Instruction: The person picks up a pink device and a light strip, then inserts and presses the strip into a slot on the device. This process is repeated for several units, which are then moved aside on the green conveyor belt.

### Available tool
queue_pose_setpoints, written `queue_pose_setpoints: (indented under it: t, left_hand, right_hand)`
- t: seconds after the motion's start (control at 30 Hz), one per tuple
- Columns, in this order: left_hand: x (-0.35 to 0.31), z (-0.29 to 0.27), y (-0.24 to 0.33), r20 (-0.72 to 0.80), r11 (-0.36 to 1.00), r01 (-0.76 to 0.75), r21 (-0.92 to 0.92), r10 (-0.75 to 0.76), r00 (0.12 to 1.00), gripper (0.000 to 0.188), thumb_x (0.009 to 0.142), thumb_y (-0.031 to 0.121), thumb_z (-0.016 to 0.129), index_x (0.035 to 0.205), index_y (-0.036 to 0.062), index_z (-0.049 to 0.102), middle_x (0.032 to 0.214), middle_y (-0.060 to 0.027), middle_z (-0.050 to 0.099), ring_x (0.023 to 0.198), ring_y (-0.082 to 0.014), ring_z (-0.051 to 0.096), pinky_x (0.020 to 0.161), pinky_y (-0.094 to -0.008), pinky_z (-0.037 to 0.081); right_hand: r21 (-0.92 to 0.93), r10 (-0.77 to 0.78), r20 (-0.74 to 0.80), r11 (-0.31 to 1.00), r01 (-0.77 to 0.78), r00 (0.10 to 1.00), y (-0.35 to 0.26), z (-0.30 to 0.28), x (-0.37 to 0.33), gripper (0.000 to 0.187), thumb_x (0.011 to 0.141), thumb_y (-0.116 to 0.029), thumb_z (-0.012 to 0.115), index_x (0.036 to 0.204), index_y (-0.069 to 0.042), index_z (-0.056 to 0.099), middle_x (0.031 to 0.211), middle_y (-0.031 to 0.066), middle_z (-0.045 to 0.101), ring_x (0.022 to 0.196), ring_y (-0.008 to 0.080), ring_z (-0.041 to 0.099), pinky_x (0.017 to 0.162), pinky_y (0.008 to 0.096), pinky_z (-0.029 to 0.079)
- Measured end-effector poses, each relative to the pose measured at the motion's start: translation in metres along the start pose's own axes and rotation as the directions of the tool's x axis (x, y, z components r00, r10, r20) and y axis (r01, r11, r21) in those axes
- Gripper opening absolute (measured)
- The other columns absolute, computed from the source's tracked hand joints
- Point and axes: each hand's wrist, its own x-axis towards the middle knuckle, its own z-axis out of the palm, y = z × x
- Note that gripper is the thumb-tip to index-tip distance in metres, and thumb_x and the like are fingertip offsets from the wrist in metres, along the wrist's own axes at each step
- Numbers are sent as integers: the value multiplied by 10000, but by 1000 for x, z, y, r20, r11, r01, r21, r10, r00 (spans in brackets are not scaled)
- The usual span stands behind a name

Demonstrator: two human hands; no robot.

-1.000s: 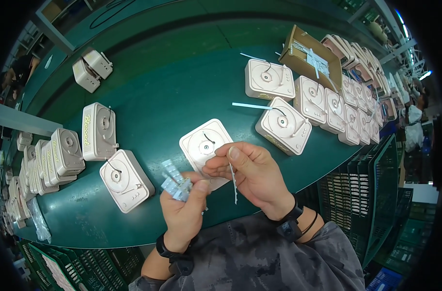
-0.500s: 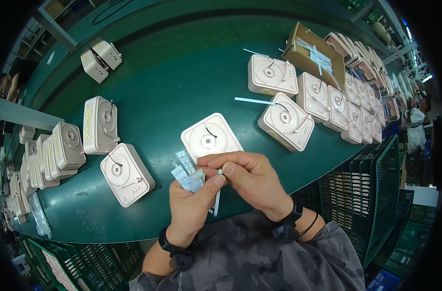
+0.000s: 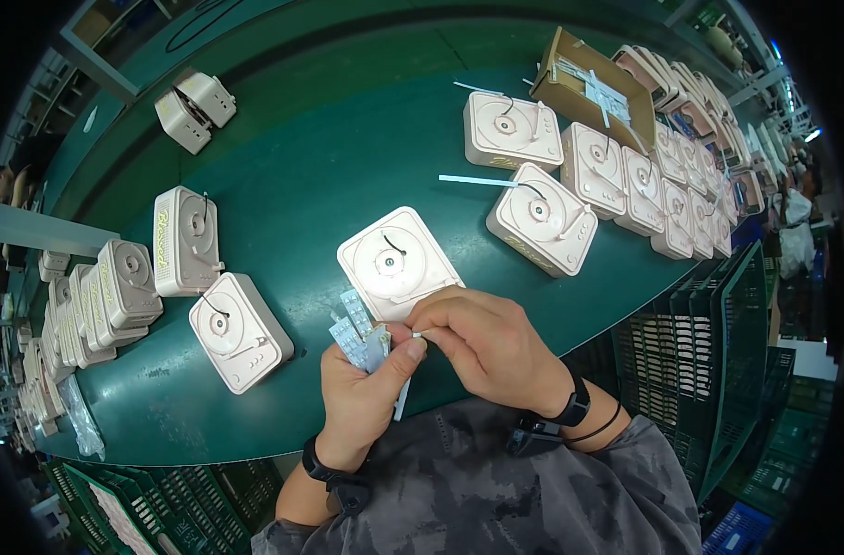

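Observation:
My left hand (image 3: 359, 398) holds a small bunch of pale blue sticker strips (image 3: 355, 326) near the front edge of the green table (image 3: 348, 148). My right hand (image 3: 491, 347) pinches the end of a thin white strip (image 3: 404, 393) against my left thumb. A cream square player box (image 3: 396, 264) with a round disc and a black wire on top lies flat just beyond my hands. Another such box (image 3: 240, 330) lies to the left of my left hand.
More cream boxes stand on edge at the left (image 3: 186, 240) and in a stack (image 3: 126, 287). Several lie in rows at the right (image 3: 542, 217), two with white strips. An open cardboard box (image 3: 593, 83) sits far right. Green crates (image 3: 700, 370) flank the table.
My hands have drawn closer to my body and together. The white strip that hung from my right hand is now pinched between both hands beside the blue strips.

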Motion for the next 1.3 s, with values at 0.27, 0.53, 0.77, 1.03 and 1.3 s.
queue_pose_setpoints:
  t: [0.27, 0.53, 0.77, 1.03, 1.3]
  left_hand:
    - [-4, -3, 0, 65, 1000, -23, 22, 21, 998, 153, 867, 79, 791, 959, 9, 691, 845, -10, 682, 712, -65, 578, 632, -226, 460]
    - [-4, 0, 7, 26, 982, -125, 141, 123, 992, 178, 848, 70, 804, 952, -1, 678, 837, -18, 672, 701, -73, 565, 613, -216, 440]
    - [-4, 0, 3, 42, 983, -120, 140, 115, 992, 161, 851, 49, 797, 956, -4, 687, 850, -9, 672, 724, -67, 564, 633, -214, 451]
    - [3, -2, -2, 87, 824, -380, 420, 380, 921, 121, 847, 0, 768, 937, -12, 688, 854, -48, 687, 756, -81, 599, 661, -237, 486]
    - [1, -8, 14, 361, 763, -563, 317, 453, 816, 141, 838, 3, 759, 955, -9, 680, 880, -81, 702, 697, -117, 618, 635, -232, 483]
  right_hand:
    - [-78, -7, 42, 997, 10, 999, -3, -2, -5, 95, 884, 47, 630, 965, 11, 594, 956, 122, 678, 765, 273, 666, 688, 335, 532]
    - [213, 198, 42, 956, -202, 979, -7, -14, -12, 109, 878, 34, 663, 973, 2, 622, 968, 117, 690, 819, 244, 693, 696, 319, 540]
    - [-56, -36, -54, 998, 33, 998, -4, -4, -8, 104, 856, -13, 680, 913, -12, 593, 843, 112, 641, 705, 295, 660, 615, 354, 525]
    - [-313, -136, -44, 943, 116, 990, -2, 4, -7, 222, 748, 58, 707, 911, -37, 590, 837, 89, 654, 688, 265, 652, 596, 318, 521]
    - [93, 216, -54, 973, -210, 975, -2, -16, -17, 114, 811, 0, 689, 880, -16, 600, 807, 89, 640, 647, 249, 632, 575, 291, 498]
